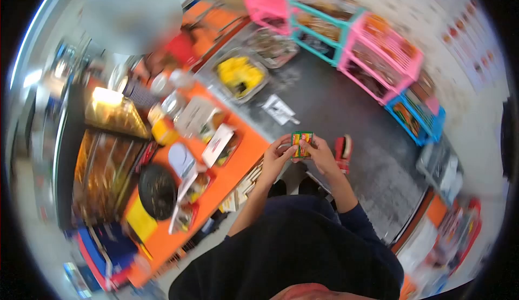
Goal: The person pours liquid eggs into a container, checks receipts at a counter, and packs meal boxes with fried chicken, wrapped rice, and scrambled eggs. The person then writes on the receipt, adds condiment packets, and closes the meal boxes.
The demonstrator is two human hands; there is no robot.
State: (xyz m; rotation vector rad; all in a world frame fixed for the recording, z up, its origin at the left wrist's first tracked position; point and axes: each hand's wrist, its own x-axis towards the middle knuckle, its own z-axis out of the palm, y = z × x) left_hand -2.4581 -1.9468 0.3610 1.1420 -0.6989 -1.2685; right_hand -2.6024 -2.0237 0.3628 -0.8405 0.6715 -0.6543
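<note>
A small green packet point(295, 139) with yellow and red print is in front of my body, over the edge of the dark metal counter point(373, 192). My left hand point(277, 157) grips its left side, and my right hand point(320, 155) pinches its right side, both thumbs lying across its face. Whether it is one packet or several stacked I cannot tell. On the counter just right of my right hand lies a red object with a pale strip point(343, 151). Farther forward rests a white paper with dark print point(279, 109).
Pink racks point(397, 57), a teal rack point(316, 24) and a blue basket point(421, 117) line the wall. A clear tray with yellow pieces point(240, 77) stands at the counter's far left. An orange table point(246, 148) holds boxes, jars and a black round item point(157, 192).
</note>
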